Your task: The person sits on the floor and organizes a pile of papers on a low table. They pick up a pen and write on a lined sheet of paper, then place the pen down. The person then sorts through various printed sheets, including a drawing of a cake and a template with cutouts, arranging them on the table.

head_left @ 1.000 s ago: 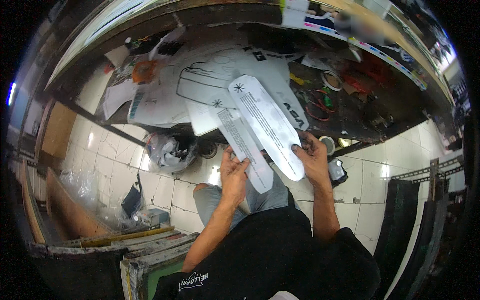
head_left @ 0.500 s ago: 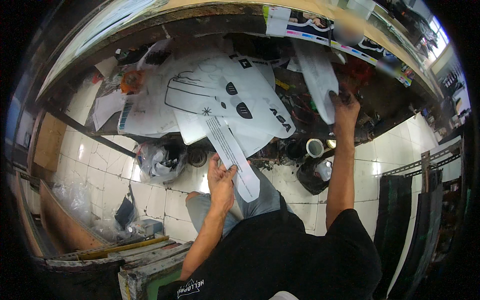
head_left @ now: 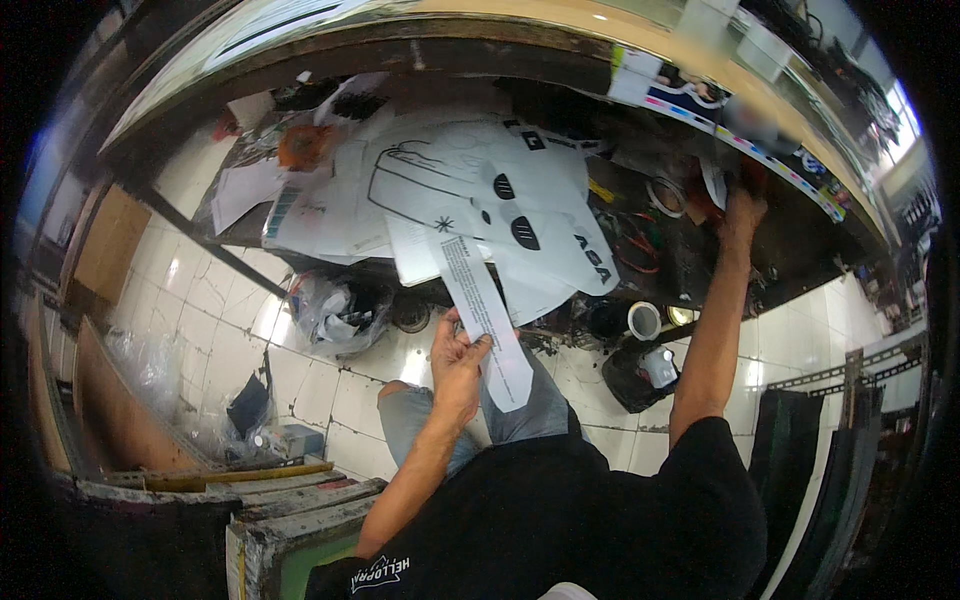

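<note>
My left hand (head_left: 462, 362) grips a long white printed paper strip (head_left: 487, 320) with a pointed lower end, thumb on top. The strip hangs over my knees, its upper end against the sheets on the shelf. My right hand (head_left: 743, 208) reaches deep into the shelf's right side, beside a whitish piece (head_left: 713, 184) and something red (head_left: 704, 202). Its fingers are dim and partly hidden, so I cannot make out a hold. Left of it stands a pale ring (head_left: 667, 197), like a tape roll. Large translucent sheets (head_left: 455, 190) with black drawn shapes lie across the shelf.
The tabletop edge (head_left: 400, 62) overhangs the shelf. Below are a clear plastic bag (head_left: 340, 312), a white-rimmed cup (head_left: 644, 320) and a black bag (head_left: 628, 385) with a whitish container. Framed panels (head_left: 300, 530) stand at lower left. An orange object (head_left: 305, 147) sits on the shelf's left.
My right hand has moved farther into the shelf, and the long translucent piece beside it no longer shows at full length. My left hand still holds the strip. The whole view has shifted.
</note>
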The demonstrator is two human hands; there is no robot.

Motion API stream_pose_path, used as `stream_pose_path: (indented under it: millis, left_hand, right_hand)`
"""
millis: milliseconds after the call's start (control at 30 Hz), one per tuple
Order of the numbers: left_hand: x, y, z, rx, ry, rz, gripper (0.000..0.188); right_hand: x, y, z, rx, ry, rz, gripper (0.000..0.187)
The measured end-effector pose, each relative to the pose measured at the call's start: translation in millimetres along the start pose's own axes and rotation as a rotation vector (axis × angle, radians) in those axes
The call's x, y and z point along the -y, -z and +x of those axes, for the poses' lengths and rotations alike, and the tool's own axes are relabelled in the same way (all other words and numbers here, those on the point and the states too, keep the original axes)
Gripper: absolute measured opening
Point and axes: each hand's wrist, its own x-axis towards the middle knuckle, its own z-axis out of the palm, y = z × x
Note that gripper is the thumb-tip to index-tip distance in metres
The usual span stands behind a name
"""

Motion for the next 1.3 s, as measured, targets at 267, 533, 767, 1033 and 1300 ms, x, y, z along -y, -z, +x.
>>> stream_pose_path:
  millis: [267, 533, 767, 1033, 1300]
  left_hand:
    - [4.8, 6.1, 3.8, 0.048, -0.025, -0.006, 0.047]
    - [5.5, 3.4, 2.8, -0.017, 0.005, 0.005, 0.046]
    - [3.2, 4.5, 1.8, 0.009, -0.032, -0.028, 0.046]
    - [-0.7, 5.4, 1.0, 0.009, -0.034, -0.043, 0.044]
    - [-0.3, 6.2, 1.9, -0.006, -0.049, -0.025, 0.042]
  right_hand:
    - [35.8, -2.2, -93.9, 0.305, -0.18, -0.012, 0.041]
    - [46.5, -6.7, -118.5, 0.317, -0.212, 0.092, 0.042]
    - [-3.4, -18.0, -13.1, 0.103, 0.22, -0.054, 0.052]
    - [-75.3, 16.7, 108.7, 0.146, 0.674, -1.147, 0.061]
    - [-69.6, 13.3, 103.3, 0.158, 0.693, -1.265, 0.065]
